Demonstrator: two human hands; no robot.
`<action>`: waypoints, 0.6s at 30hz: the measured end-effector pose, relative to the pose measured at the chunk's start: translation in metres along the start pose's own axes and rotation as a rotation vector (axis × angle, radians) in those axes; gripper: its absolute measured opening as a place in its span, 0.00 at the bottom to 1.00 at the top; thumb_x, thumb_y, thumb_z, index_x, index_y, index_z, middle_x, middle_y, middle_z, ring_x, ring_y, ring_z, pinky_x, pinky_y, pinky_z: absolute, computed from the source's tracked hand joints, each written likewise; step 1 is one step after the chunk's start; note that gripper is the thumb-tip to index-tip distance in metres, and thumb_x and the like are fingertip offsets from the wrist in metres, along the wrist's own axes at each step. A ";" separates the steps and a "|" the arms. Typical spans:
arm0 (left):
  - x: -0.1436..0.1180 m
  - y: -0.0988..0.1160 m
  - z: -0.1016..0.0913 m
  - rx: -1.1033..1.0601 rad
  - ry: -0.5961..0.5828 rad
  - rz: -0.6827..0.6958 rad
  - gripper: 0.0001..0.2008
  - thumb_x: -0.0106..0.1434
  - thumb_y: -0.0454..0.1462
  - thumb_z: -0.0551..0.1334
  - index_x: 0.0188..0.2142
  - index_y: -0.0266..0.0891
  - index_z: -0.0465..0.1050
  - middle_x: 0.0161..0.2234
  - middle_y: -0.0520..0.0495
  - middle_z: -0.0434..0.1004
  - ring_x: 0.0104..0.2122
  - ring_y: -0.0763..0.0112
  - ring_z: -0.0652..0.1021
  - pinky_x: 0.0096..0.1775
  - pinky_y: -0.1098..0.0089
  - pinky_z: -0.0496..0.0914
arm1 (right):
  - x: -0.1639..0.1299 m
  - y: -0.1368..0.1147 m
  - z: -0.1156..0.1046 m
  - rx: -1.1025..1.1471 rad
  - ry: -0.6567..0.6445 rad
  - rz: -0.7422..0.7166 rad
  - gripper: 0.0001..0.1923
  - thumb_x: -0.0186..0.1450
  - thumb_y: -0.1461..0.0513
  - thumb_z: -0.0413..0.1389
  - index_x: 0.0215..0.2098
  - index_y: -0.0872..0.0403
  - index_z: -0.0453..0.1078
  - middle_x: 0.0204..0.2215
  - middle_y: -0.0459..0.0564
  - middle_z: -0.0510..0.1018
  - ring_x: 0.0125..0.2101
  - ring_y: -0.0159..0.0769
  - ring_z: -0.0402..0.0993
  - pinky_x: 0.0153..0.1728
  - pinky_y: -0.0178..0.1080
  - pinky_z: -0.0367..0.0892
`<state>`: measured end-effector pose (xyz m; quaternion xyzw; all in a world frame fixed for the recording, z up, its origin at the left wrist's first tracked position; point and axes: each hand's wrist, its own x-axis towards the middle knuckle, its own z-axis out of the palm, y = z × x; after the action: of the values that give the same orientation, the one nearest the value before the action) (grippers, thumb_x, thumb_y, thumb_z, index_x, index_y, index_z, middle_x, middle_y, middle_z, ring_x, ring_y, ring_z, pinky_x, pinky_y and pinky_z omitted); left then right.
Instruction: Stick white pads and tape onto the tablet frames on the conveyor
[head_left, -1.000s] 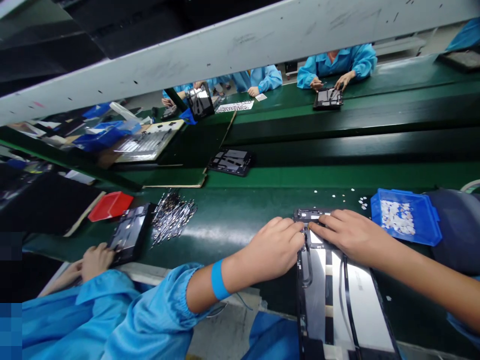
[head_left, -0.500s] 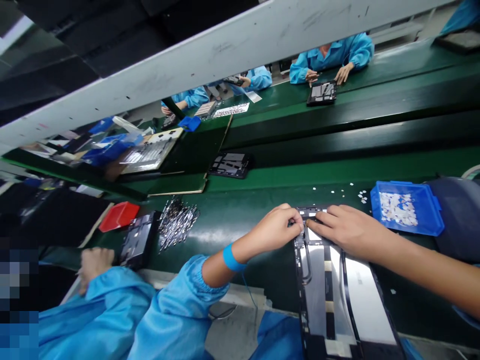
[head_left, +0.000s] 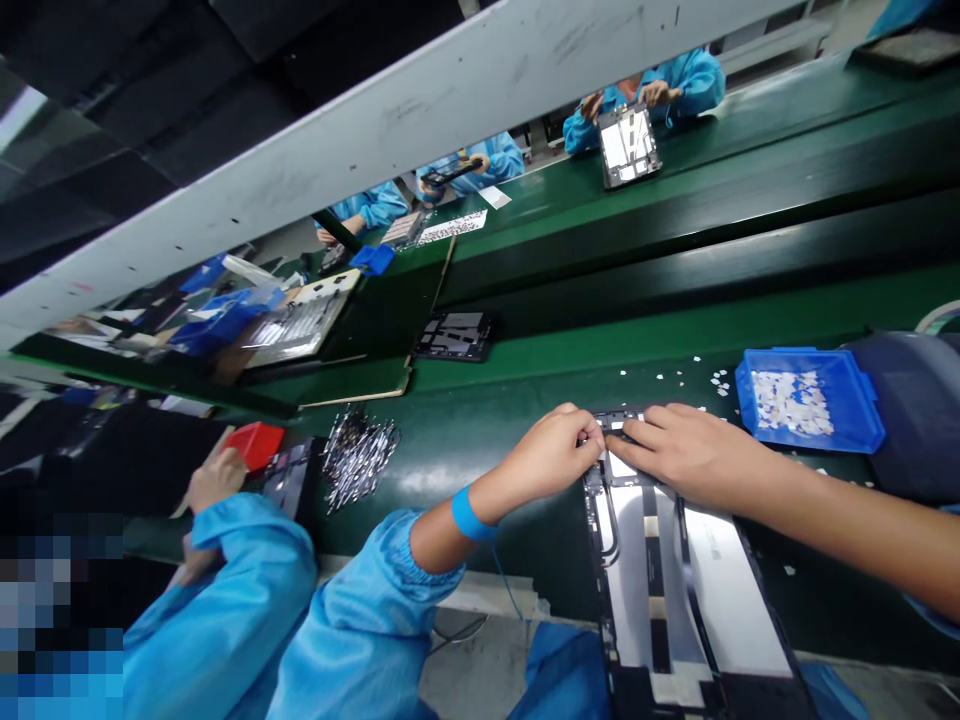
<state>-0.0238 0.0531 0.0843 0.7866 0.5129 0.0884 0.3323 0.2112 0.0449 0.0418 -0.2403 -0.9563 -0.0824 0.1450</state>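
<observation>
The opened tablet chassis (head_left: pixel 675 580) lies flat on the green bench (head_left: pixel 480 440), its long side running away from the person, its near end reaching past the bench's front edge and its far end under both hands. The left hand (head_left: pixel 551 455) comes in from the lower left, forearm bare above a blue wristband (head_left: pixel 469 515) and a blue sleeve (head_left: pixel 375 620); the wrist is bent slightly and the fingers are curled into a tight pinch at the chassis's far left corner, though what sits between thumb and fingertips is too small to make out. The right hand (head_left: pixel 686 455) reaches in from the right on a bare, nearly straight forearm, palm down, fingers stretched toward the left and pressing on the chassis's far edge, its grip flat rather than closed round anything. The two hands' fingertips nearly meet. Just right of the right hand stands a blue tray (head_left: pixel 862 420) of small white pieces, a few scattered on the bench beside it. To the left lies a heap of small metal parts (head_left: pixel 356 455), and farther left a co-worker's hand (head_left: pixel 217 478) near a red tray (head_left: pixel 255 442).
</observation>
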 end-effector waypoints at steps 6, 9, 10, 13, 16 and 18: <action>0.000 0.001 0.002 -0.002 0.012 -0.009 0.07 0.64 0.30 0.60 0.33 0.40 0.75 0.31 0.51 0.73 0.34 0.68 0.75 0.36 0.69 0.67 | 0.000 0.000 0.000 -0.005 0.017 -0.006 0.22 0.67 0.68 0.58 0.59 0.57 0.72 0.43 0.54 0.80 0.35 0.42 0.68 0.35 0.45 0.57; 0.000 0.001 0.004 0.017 0.029 -0.004 0.07 0.65 0.30 0.59 0.32 0.40 0.74 0.31 0.50 0.73 0.35 0.66 0.75 0.37 0.68 0.67 | 0.000 0.000 -0.001 -0.007 0.018 -0.003 0.22 0.67 0.68 0.58 0.59 0.57 0.72 0.43 0.54 0.80 0.35 0.42 0.68 0.35 0.45 0.57; 0.000 0.002 0.005 0.023 0.035 -0.001 0.07 0.65 0.30 0.59 0.31 0.40 0.73 0.31 0.50 0.73 0.35 0.66 0.75 0.37 0.68 0.67 | 0.000 0.000 -0.001 -0.007 0.017 -0.004 0.22 0.67 0.68 0.57 0.59 0.57 0.72 0.43 0.55 0.80 0.35 0.41 0.68 0.35 0.44 0.57; 0.000 0.001 0.007 0.042 0.057 0.005 0.07 0.65 0.29 0.59 0.32 0.40 0.72 0.31 0.50 0.73 0.35 0.66 0.74 0.38 0.67 0.66 | 0.000 0.000 -0.001 -0.011 0.013 -0.010 0.22 0.66 0.69 0.57 0.59 0.57 0.73 0.43 0.56 0.80 0.35 0.41 0.68 0.35 0.44 0.56; -0.001 0.000 0.011 0.051 0.082 0.002 0.07 0.66 0.29 0.59 0.32 0.40 0.72 0.32 0.49 0.73 0.36 0.66 0.74 0.38 0.67 0.66 | 0.001 0.000 -0.002 -0.012 0.015 -0.015 0.22 0.67 0.69 0.56 0.58 0.58 0.73 0.43 0.56 0.80 0.35 0.42 0.68 0.35 0.44 0.56; -0.002 -0.001 0.015 0.054 0.099 -0.003 0.07 0.66 0.30 0.59 0.32 0.41 0.71 0.33 0.49 0.72 0.36 0.65 0.73 0.39 0.67 0.66 | 0.001 0.000 -0.002 -0.011 0.019 -0.017 0.22 0.67 0.69 0.56 0.59 0.58 0.73 0.43 0.56 0.80 0.35 0.42 0.68 0.36 0.44 0.57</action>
<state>-0.0182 0.0455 0.0730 0.7891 0.5321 0.1128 0.2854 0.2108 0.0449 0.0437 -0.2323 -0.9563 -0.0913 0.1522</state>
